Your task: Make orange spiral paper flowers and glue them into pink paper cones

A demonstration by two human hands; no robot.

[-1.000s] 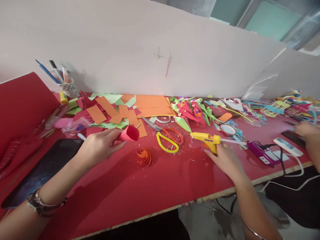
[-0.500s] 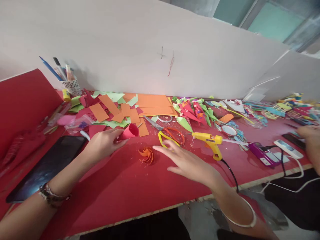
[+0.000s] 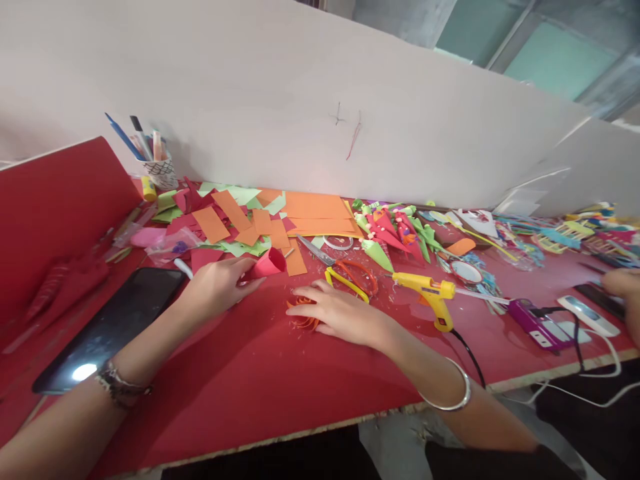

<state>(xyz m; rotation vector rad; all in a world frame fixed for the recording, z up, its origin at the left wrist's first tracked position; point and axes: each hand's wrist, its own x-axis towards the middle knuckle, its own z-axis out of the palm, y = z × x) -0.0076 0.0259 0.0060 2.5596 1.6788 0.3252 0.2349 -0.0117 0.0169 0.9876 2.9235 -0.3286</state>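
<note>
My left hand is closed on a red paper cone, its wide end facing right. My right hand is over an orange fringed paper curl on the red table, its fingers spread across it. Most of the curl is hidden under that hand. Just behind my right hand lie scissors with red and yellow handles, blades pointing back left. To its right rests a yellow hot glue gun, a glue stick in its rear end.
Paper scraps and orange sheets lie along the wall, beside small red and green paper cones. A phone lies at left below a pen cup. At right are a purple power strip, cables and another person's hand.
My right hand has moved left and down onto the orange curl, which was uncovered before. The left hand still holds the red cone. The whole view has shifted slightly.
</note>
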